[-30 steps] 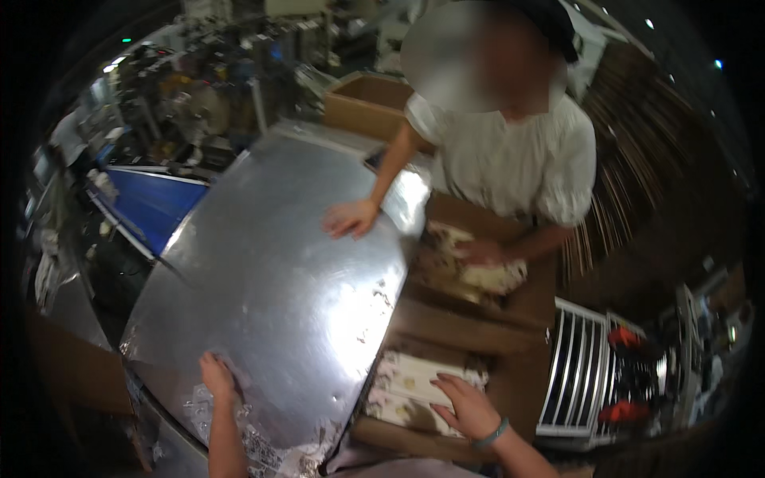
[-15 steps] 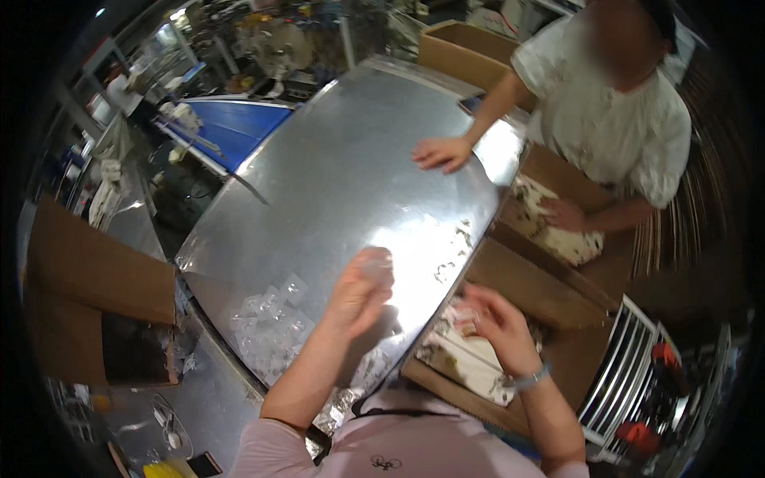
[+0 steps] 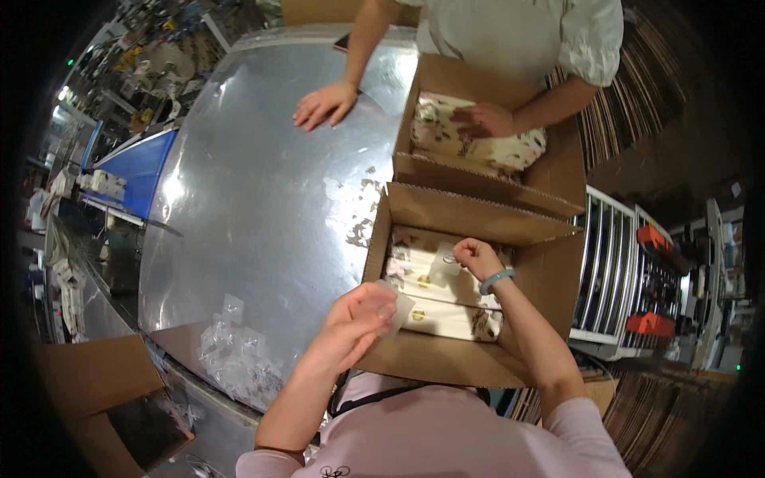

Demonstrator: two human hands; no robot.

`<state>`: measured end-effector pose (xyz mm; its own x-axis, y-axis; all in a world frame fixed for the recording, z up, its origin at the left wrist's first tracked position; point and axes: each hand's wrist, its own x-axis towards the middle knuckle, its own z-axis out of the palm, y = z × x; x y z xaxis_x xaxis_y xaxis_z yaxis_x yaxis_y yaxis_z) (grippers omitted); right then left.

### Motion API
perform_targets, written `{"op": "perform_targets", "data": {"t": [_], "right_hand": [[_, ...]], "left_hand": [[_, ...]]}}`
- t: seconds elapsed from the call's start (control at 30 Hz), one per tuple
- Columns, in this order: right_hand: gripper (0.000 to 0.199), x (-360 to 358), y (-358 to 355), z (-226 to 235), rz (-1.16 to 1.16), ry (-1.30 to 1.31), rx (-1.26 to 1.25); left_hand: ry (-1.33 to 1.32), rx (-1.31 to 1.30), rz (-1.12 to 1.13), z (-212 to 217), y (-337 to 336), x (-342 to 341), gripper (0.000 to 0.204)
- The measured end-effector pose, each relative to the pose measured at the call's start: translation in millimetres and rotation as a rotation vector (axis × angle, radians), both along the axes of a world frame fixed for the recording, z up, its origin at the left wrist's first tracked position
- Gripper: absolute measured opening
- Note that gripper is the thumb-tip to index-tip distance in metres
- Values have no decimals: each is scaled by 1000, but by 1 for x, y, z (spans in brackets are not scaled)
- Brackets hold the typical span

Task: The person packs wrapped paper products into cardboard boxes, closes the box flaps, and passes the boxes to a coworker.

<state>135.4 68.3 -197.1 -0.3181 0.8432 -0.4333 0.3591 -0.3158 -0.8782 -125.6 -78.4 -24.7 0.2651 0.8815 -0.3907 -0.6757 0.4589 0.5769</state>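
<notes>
My left hand [image 3: 351, 323] is closed around a few clear plastic squares [image 3: 403, 307], beside the near left edge of an open cardboard box [image 3: 470, 209]. Over that box, my right hand [image 3: 478, 256] pinches another clear plastic square [image 3: 446, 264], which has a ring-like round part near the fingers. Beneath it lie cream packages [image 3: 434, 312] with a floral print and small gold marks, packed side by side. Whether the square in my right hand touches a package, I cannot tell. A loose heap of similar clear squares [image 3: 231, 350] rests on the metal table [image 3: 239, 199] to the left.
Across from me a co-worker's hand [image 3: 327, 105] lies flat on the table; their other hand [image 3: 488, 119] rests on packages in a second box [image 3: 510, 190]. A roller conveyor [image 3: 602, 267] with red parts stands at right, an open carton [image 3: 96, 370] at lower left.
My view has swung toward the boxes. My right hand has moved to above the packages with a plastic square. My left hand has come over to the near box's edge.
</notes>
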Motion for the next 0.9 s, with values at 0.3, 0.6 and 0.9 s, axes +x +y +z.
{"op": "perform_targets", "data": {"t": [0.3, 0.6, 0.9], "right_hand": [[19, 38, -21, -108, 72, -612, 169], [28, 34, 17, -45, 505, -1035, 27], [14, -54, -8, 122, 626, 340, -304]], "left_hand": [[147, -62, 60, 6, -16, 8, 15], [359, -49, 47, -2, -4, 22, 12], [695, 36, 108, -26, 3, 45, 35]]}}
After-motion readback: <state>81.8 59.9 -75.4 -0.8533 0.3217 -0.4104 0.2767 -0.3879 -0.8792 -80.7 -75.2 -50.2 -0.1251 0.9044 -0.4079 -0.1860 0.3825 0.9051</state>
